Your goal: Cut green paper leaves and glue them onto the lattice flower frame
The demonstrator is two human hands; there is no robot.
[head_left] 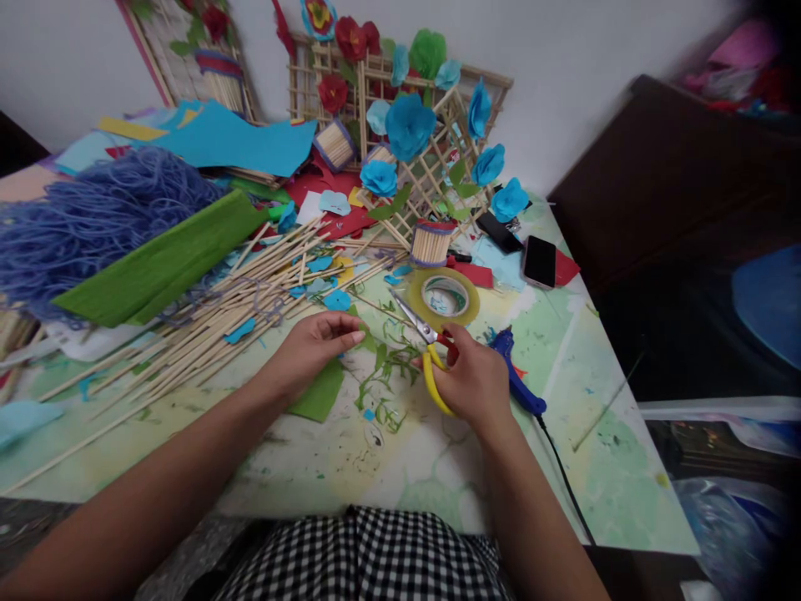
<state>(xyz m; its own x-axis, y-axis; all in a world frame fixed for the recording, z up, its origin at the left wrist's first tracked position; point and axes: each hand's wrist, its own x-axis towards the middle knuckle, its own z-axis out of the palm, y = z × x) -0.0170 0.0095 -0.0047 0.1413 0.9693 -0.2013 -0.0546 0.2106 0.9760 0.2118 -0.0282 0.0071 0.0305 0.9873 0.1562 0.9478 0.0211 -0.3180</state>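
My left hand (320,344) is closed in a pinch on a small green paper piece (366,337), which pokes out beyond the fingertips. Below that hand a larger green paper sheet (320,394) lies on the table. In my right hand (476,376) are scissors (431,386) with yellow and red handles, their blades pointing away and to the left, toward a tape roll (466,302). Thin green paper scraps (391,367) are scattered between the two hands. Just right of my right hand lies a blue glue gun (522,380) with a black cord.
Thin wooden sticks (200,338) spread across the left, beside folded green paper (166,259) and purple yarn (118,204). Stick lattices with paper flowers (410,125) lean on the back wall. A phone (539,261) rests near the table's right edge.
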